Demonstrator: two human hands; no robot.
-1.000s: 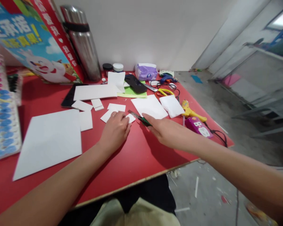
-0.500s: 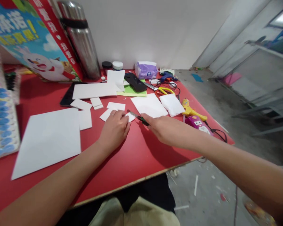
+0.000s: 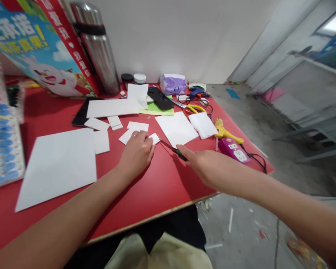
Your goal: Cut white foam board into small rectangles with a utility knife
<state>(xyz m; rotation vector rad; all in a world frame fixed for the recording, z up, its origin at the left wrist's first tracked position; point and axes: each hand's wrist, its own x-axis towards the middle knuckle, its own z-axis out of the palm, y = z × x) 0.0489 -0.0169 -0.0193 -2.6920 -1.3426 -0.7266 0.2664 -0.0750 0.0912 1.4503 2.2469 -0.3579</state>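
Note:
My left hand point(image 3: 137, 151), its fingers curled together, presses a small white board piece point(image 3: 155, 138) against the red table. The piece's right end sticks out past the fingertips. In my right hand point(image 3: 208, 166) is a utility knife point(image 3: 181, 154) with a dark green handle, my index finger laid along it. Its blade points left, the tip at or close to the piece's right end; contact cannot be made out. Two more white pieces point(image 3: 138, 126) lie just behind my left hand. A larger white sheet point(image 3: 177, 128) lies beyond the knife.
At left lie a big white board point(image 3: 58, 164) and an egg-tray-like pack point(image 3: 5, 149). A steel thermos point(image 3: 100, 56) stands behind. Toward the right are scissors point(image 3: 194, 108), a folded white tissue point(image 3: 203, 125), a yellow glue gun point(image 3: 226, 134) and a purple power socket point(image 3: 235, 150) with its cord.
My right hand has drawn the knife to the right and toward me, its blade shifting from above the small piece to its right end. My left hand stays in place.

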